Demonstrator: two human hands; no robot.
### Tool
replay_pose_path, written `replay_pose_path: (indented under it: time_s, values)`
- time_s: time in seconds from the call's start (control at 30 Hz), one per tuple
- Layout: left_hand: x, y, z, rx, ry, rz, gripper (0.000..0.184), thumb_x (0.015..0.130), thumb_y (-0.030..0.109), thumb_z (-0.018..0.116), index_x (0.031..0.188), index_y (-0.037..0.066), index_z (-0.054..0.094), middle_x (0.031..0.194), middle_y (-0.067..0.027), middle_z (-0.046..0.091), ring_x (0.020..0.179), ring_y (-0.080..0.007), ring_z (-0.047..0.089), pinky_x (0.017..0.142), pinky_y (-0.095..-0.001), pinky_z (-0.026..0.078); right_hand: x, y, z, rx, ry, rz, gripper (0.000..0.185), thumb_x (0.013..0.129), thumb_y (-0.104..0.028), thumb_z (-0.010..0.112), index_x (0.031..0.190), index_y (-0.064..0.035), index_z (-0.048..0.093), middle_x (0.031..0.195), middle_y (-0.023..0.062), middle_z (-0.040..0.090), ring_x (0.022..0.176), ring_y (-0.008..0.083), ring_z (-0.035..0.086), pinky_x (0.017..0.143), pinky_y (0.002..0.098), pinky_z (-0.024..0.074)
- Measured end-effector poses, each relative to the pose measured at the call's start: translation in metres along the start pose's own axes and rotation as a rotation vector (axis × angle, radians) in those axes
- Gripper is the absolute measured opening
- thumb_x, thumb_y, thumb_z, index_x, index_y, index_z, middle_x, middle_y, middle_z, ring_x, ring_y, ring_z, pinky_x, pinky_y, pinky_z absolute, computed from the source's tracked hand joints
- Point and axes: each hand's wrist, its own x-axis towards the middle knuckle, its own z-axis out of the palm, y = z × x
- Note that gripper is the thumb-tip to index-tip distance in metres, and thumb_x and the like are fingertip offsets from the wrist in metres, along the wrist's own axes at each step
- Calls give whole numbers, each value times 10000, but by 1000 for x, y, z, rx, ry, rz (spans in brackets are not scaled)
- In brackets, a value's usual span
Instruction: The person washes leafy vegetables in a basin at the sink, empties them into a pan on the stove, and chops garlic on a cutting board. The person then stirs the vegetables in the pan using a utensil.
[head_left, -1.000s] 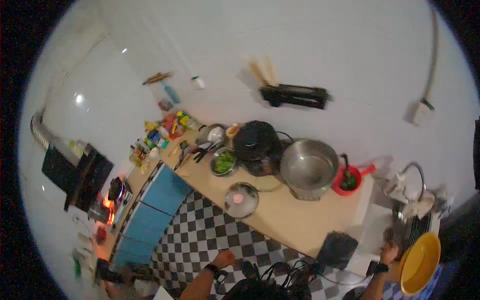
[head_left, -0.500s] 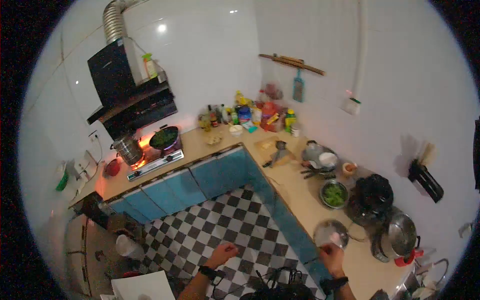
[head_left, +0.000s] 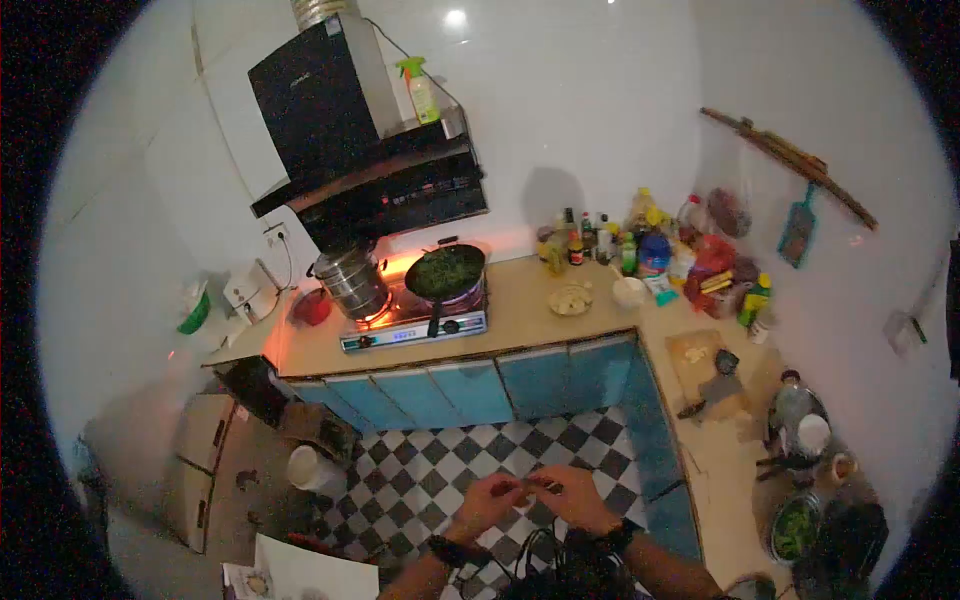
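My left hand (head_left: 492,506) and my right hand (head_left: 575,498) meet at the fingertips over the checkered floor, low in the middle of the view. Both have their fingers pinched together, and what lies between them, if anything, is too small to make out. Beyond them a wok (head_left: 445,274) with dark leafy greens sits on the gas stove (head_left: 415,331), its handle pointing toward me. A steel pot (head_left: 351,284) stands on the left burner, with an orange flame glowing beneath it.
Bottles, a plate of pale pieces (head_left: 570,299) and a white bowl (head_left: 629,292) stand near the counter corner. On the right counter are a cutting board (head_left: 706,374) and a bowl of greens (head_left: 795,529). A white bin (head_left: 314,468) stands left on the floor.
The view has swung left from the sink side toward the stove. My right hand has come away from the right side, and both hands are now together in front of me.
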Motion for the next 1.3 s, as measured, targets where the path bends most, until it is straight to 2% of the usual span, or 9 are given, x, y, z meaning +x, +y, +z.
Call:
replay_pose_path:
  time_s: [0.17, 0.23, 0.53, 0.63, 0.7, 0.8, 0.87, 1.03, 1.3]
  values:
    - [132, -91, -109, -221, 262, 57, 147, 948, 124, 664, 1004, -12, 665, 863, -71, 705, 763, -140, 660, 709, -310, 551, 121, 24, -32, 142, -1, 77, 249, 917, -194, 714, 1103, -27, 714, 1009, 116, 729, 895, 194, 719, 762, 323, 577]
    - [148, 25, -149, 236, 395, -48, 203, 933, 174, 683, 1003, -15, 665, 841, -66, 708, 714, -138, 657, 656, -315, 536, 152, 52, -54, 99, -11, 107, 247, 922, -192, 705, 1108, -29, 713, 1009, 113, 731, 887, 190, 716, 759, 326, 576]
    - [492, -98, -386, 527, 727, 166, 157, 848, 178, 676, 892, 32, 712, 926, -116, 743, 773, -245, 687, 704, -380, 542, 214, 156, -155, 30, 273, 594, 224, 927, -182, 697, 1027, 18, 713, 870, 89, 730, 762, 133, 691, 669, 324, 574]
    - [579, -147, -430, 1550, 610, 691, 211, 833, 101, 664, 1023, 11, 684, 920, -116, 723, 774, -259, 666, 703, -386, 534, 242, 176, -177, -3, 390, 619, 196, 928, -162, 688, 972, 28, 702, 810, 89, 717, 724, 119, 687, 638, 295, 563]
    - [553, -99, -408, -115, 506, 174, 312, 848, 97, 664, 1145, 9, 632, 906, -143, 709, 816, -295, 678, 720, -403, 543, 276, 174, -194, -57, 393, 641, 196, 926, -165, 685, 952, 29, 698, 792, 80, 713, 706, 117, 683, 628, 287, 557]
    - [540, -107, -377, 511, 538, 248, 299, 909, 204, 683, 1145, 29, 628, 842, -132, 675, 750, -244, 663, 685, -381, 526, 322, 198, -214, -139, 345, 711, 192, 917, -172, 682, 934, 18, 699, 761, 63, 704, 674, 116, 674, 616, 282, 549]
    - [507, -101, -350, 60, 281, 117, 302, 907, 230, 705, 1127, 33, 641, 843, -109, 684, 696, -229, 666, 651, -392, 535, 359, 250, -228, -335, 240, 616, 189, 898, -192, 693, 933, -7, 709, 731, 52, 693, 635, 118, 659, 603, 287, 543]
    - [424, -36, -272, 395, 238, -262, 264, 938, 233, 665, 1120, 41, 657, 883, -133, 716, 699, -239, 709, 641, -361, 574, 497, 394, -269, -419, -95, 346, 279, 905, -313, 661, 915, -38, 710, 707, 73, 687, 545, 165, 630, 551, 327, 529]
    - [307, -78, -146, 205, 407, -652, 278, 962, 219, 604, 1147, 26, 678, 1041, -152, 705, 929, -283, 676, 814, -405, 547, 657, 597, -241, -676, -362, 555, 375, 799, -377, 760, 777, -24, 634, 676, 120, 596, 578, 240, 569, 576, 426, 489]
